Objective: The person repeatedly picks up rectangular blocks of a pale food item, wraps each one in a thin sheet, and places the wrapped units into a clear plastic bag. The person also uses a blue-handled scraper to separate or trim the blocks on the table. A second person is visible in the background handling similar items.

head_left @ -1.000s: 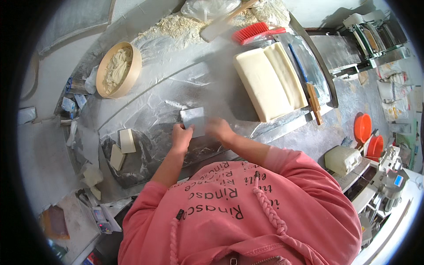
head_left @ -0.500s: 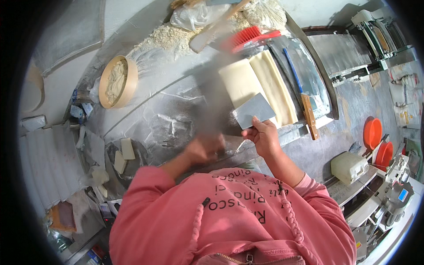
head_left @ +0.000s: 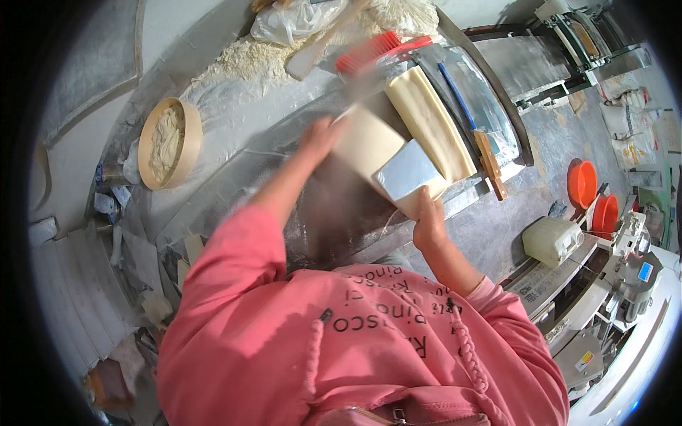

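My left hand [head_left: 321, 136] is closed at the far left corner of a flat pale dough sheet [head_left: 364, 145], which is tilted and slightly blurred. In my right hand [head_left: 429, 221] is a flat square metal dough scraper [head_left: 408, 170]. The scraper lies over the near right part of the sheet, and my right fingers are at the sheet's near corner too. Just right of the sheet, a long folded dough slab [head_left: 430, 122] rests on the floury worktop [head_left: 234, 186].
A round wooden tub [head_left: 186, 145] of dough or flour stands at left. Behind are a flour heap [head_left: 238, 67], a red brush [head_left: 373, 55] and a plastic bag [head_left: 295, 23]. A wooden-handled blue-bladed knife [head_left: 490, 167] lies right of the slab. Further right are a jug [head_left: 550, 240] and red bowls [head_left: 582, 184].
My left hand has swung up from the table's near edge to the sheet's far left corner. The sheet has parted from the slab and shifted. My right hand keeps the scraper.
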Motion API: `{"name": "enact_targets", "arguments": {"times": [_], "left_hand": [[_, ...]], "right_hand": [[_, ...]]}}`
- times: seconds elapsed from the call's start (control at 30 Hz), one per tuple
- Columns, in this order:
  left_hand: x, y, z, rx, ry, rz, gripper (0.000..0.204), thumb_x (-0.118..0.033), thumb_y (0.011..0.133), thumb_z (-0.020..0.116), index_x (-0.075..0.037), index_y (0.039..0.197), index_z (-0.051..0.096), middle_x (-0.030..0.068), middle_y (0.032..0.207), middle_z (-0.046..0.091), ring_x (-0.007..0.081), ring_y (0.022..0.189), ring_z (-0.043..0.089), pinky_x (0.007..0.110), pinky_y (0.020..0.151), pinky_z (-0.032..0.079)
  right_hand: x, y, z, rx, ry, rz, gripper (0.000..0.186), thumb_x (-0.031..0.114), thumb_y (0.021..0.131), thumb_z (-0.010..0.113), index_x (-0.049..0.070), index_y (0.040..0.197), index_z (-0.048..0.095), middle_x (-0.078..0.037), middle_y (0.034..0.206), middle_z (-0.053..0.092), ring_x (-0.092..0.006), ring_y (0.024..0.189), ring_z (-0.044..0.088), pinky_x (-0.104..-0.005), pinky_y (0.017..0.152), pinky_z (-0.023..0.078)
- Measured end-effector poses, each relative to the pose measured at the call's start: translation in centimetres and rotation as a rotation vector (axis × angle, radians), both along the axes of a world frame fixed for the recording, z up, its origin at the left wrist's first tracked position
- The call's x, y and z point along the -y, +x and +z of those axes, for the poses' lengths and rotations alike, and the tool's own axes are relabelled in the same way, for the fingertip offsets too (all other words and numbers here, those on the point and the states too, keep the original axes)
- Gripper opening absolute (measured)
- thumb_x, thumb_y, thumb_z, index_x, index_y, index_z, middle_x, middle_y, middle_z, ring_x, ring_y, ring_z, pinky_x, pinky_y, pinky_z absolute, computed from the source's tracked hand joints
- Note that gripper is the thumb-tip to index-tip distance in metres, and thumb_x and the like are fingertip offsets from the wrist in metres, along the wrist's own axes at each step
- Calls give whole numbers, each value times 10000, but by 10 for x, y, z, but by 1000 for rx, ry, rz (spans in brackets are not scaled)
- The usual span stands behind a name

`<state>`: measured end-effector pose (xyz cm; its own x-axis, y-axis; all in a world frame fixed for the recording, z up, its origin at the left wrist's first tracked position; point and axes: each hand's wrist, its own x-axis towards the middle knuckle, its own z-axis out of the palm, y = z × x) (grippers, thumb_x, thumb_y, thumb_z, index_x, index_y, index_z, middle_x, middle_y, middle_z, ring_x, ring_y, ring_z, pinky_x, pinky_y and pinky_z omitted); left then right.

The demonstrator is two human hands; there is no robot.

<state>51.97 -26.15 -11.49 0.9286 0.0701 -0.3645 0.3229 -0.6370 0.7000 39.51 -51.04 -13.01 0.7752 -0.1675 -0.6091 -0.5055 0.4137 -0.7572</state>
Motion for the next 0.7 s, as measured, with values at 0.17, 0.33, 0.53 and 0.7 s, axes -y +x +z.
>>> {"name": "enact_targets", "arguments": {"times": [0.17, 0.33, 0.53, 0.7], "left_hand": [[-50, -192, -27, 183, -394, 748, 427, -361, 888, 508, 42, 980, 612, 93, 860, 617, 150, 809, 542, 307, 746, 426], [-91, -277, -7, 236, -24, 940, 351, -275, 887, 500, 41, 1030, 554, 182, 1125, 522, 241, 1026, 508, 331, 890, 389], [-85, -220, 43, 535, 542, -33, 541, -288, 671, 683, -16, 1091, 479, 250, 1309, 351, 412, 1213, 337, 474, 1008, 261], [-78, -177, 55, 161, 456, -186, 693, -333, 532, 802, -23, 1028, 429, 258, 1273, 350, 416, 1218, 316, 454, 1027, 240]], "right_hand": [[-47, 8, 5, 22, -366, 467, 257, 178, 818, 615, -14, 984, 576, -82, 794, 607, -159, 681, 579, -317, 592, 494], [-109, 44, 14, 482, -463, 1189, 430, 310, 776, 616, -20, 1045, 555, -235, 850, 606, -367, 822, 584, -396, 752, 471], [88, 156, 40, 575, -735, 451, 175, 149, 860, 496, 18, 843, 610, -132, 773, 630, -208, 727, 617, -321, 627, 482], [168, 174, 1, 82, -1694, 1111, 578, 472, 752, 593, -20, 1048, 532, -256, 1059, 554, -415, 990, 531, -450, 871, 410]]}}
